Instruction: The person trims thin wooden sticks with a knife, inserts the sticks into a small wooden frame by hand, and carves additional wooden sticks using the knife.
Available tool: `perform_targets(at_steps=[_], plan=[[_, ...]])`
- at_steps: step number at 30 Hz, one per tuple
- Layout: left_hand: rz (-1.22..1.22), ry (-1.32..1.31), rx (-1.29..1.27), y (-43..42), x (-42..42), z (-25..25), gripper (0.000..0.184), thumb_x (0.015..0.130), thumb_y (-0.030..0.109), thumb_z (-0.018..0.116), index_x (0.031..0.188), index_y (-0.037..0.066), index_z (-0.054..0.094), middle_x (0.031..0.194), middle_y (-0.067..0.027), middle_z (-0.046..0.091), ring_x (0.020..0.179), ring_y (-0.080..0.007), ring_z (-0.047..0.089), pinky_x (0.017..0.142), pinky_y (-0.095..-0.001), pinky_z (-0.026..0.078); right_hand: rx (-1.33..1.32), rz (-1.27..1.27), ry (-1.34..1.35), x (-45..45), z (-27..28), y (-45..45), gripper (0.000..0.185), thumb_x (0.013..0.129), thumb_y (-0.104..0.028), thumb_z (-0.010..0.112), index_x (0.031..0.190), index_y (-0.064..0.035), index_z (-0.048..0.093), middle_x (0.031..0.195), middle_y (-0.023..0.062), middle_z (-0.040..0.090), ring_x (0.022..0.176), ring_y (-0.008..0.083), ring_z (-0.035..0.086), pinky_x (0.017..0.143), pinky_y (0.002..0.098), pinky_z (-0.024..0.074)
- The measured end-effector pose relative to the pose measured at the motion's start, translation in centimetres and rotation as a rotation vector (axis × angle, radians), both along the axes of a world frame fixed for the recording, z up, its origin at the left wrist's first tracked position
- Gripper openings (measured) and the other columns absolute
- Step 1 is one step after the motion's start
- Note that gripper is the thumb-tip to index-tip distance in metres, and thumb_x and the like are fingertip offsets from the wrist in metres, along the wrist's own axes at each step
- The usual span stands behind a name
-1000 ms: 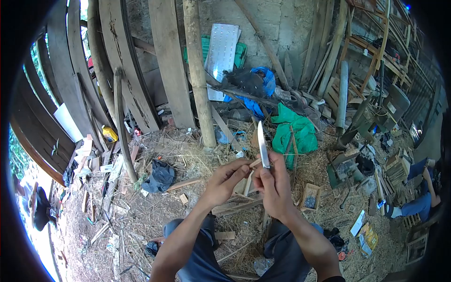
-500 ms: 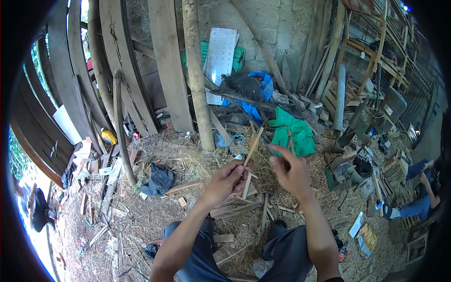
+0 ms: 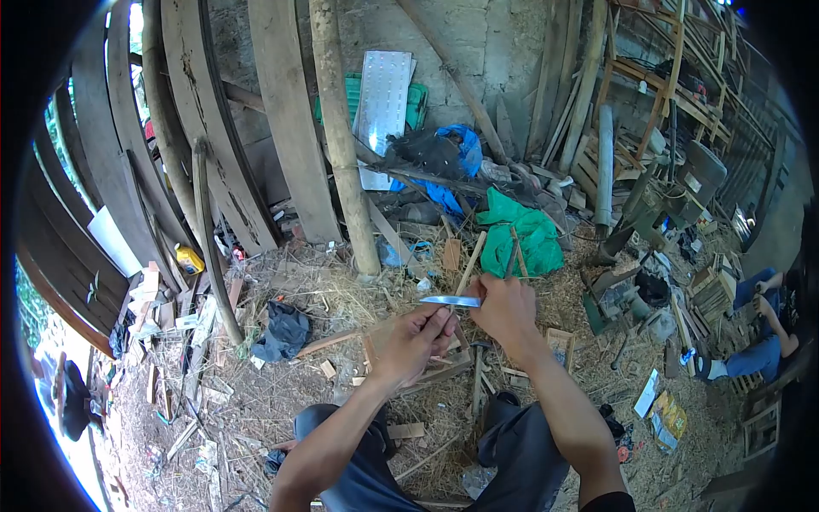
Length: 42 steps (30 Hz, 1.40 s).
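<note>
My right hand [image 3: 505,314] is closed on a knife [image 3: 450,300], whose bright blade points left, just above the fingertips of my left hand [image 3: 416,343]. Pinched in my left hand are thin wooden strips, mostly hidden by the fingers. One pale wooden strip [image 3: 470,263] rises from between the two hands, past the blade. Whether the blade touches the wood I cannot tell. Below the hands, a hammer [image 3: 479,358] stands beside a wooden block [image 3: 439,373] on the shavings-strewn ground.
A round wooden post [image 3: 343,145] stands ahead, near a green plastic bag [image 3: 520,235]. A black plastic bag [image 3: 283,331] lies at the left. Tall boards [image 3: 294,119] lean along the wall. Another person's leg [image 3: 755,363] shows at the far right.
My right hand has moved left and down, bringing the knife over my left hand's fingertips. The wooden strips in my left hand have turned and are now more hidden. The view has shifted slightly.
</note>
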<state>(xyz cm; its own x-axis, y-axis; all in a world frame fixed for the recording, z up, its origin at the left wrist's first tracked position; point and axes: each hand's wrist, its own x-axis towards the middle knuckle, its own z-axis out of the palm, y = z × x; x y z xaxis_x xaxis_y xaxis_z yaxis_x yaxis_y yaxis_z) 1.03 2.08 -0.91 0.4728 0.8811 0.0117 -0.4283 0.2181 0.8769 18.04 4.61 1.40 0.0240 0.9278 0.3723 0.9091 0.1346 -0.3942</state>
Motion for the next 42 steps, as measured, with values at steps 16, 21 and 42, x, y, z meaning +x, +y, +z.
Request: perform_targets(at_steps=[16, 21, 42], plan=[[-0.010, -0.077, -0.214, 0.2, 1.3, 0.8, 0.016, 0.099, 0.014, 0.044, 0.104, 0.001, 0.053, 0.075, 0.0011, 0.042, 0.053, -0.0050, 0.027, 0.046, -0.0206, 0.023, 0.091, -0.038, -0.225, -0.2, -0.8, 1.2, 0.013, 0.078, -0.016, 0.056, 0.078, -0.0041, 0.061, 0.064, 0.0183, 0.064, 0.058, 0.0344, 0.066, 0.054, 0.0426, 0.0526], [-0.155, -0.125, -0.249, -1.1, -0.1, 1.7, 0.030, 0.099, 0.012, 0.042, 0.127, 0.001, 0.047, 0.076, 0.0019, 0.041, 0.053, -0.0047, 0.026, 0.047, -0.0201, 0.023, 0.030, -0.322, -0.051, 4.3, -0.9, 3.9, 0.020, 0.082, -0.023, 0.058, 0.082, -0.0053, 0.067, 0.069, 0.0187, 0.065, 0.069, 0.0364, 0.066, 0.064, 0.0458, 0.0524], [-0.134, -0.107, -0.194, 0.9, 0.4, 0.4, 0.026, 0.100, 0.012, 0.041, 0.124, 0.005, 0.046, 0.079, 0.0007, 0.039, 0.055, -0.0049, 0.028, 0.047, -0.0189, 0.024, 0.119, -0.125, -0.112, 1.7, -1.6, 1.8, 0.016, 0.078, -0.020, 0.058, 0.072, -0.0099, 0.069, 0.066, 0.0180, 0.065, 0.060, 0.0357, 0.065, 0.062, 0.0449, 0.0518]])
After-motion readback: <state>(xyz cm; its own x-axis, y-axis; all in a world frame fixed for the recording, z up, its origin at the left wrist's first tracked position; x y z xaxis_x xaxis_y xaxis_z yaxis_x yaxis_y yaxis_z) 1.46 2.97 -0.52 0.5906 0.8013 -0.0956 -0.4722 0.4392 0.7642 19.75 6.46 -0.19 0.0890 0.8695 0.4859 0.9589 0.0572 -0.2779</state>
